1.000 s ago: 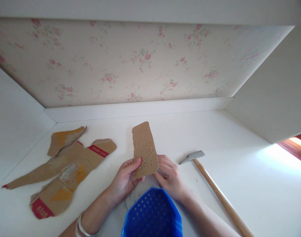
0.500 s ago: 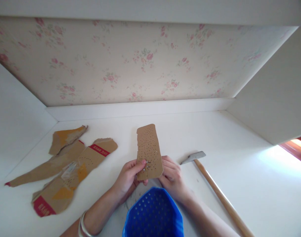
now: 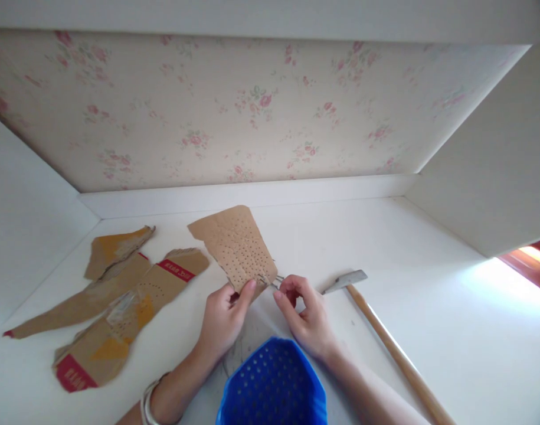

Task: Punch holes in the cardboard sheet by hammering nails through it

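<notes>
Scraps (image 3: 119,313) lie far left. Your left hand (image 3: 222,319) pinches the perforated card (image 3: 241,245) by its lower edge, beyond the blue basket (image 3: 274,386); hold that thumb off the metal pins (image 3: 273,284) at the corner. Right hand (image 3: 306,321): thumb and forefinger narrow beside the pins, can't tell if gripping one. Work along the shanks, no twisting. Hammer (image 3: 396,351) at right.

free room lies between the held cardboard (image 3: 242,248) and hammer (image 3: 383,332); basket (image 3: 274,383) blocks nearside.

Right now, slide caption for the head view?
Left hand holds perforated cardboard with protruding nails, right hand beside them; wooden-handled hammer nearby.
</notes>
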`<control>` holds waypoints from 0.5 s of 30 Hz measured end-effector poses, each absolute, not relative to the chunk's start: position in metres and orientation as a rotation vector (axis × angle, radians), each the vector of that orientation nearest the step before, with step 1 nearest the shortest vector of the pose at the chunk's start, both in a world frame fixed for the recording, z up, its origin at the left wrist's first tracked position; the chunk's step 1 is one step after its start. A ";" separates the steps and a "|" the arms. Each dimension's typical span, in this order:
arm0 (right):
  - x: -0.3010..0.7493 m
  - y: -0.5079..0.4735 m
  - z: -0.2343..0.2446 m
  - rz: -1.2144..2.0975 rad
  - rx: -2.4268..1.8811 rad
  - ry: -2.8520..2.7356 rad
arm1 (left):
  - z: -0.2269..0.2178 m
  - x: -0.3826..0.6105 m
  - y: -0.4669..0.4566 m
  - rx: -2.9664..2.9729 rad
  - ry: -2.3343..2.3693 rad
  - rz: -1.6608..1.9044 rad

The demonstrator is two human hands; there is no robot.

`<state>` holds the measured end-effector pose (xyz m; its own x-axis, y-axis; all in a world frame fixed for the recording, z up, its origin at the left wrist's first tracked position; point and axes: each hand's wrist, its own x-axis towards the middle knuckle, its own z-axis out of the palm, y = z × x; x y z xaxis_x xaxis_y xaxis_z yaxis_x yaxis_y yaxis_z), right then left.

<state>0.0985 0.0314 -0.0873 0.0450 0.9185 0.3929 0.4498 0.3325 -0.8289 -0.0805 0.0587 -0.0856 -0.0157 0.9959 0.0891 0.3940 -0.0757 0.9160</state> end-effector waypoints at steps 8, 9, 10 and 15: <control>0.095 0.032 -0.091 0.564 -1.245 -1.688 | -0.089 -0.077 0.049 2.196 1.413 1.087; 0.096 0.032 -0.092 0.555 -1.230 -1.699 | -0.088 -0.077 0.048 2.251 1.398 1.093; 0.096 0.032 -0.093 0.545 -1.215 -1.708 | -0.087 -0.077 0.048 2.309 1.385 1.093; 0.096 0.033 -0.094 0.502 -1.169 -1.709 | -0.084 -0.075 0.051 2.523 1.427 1.104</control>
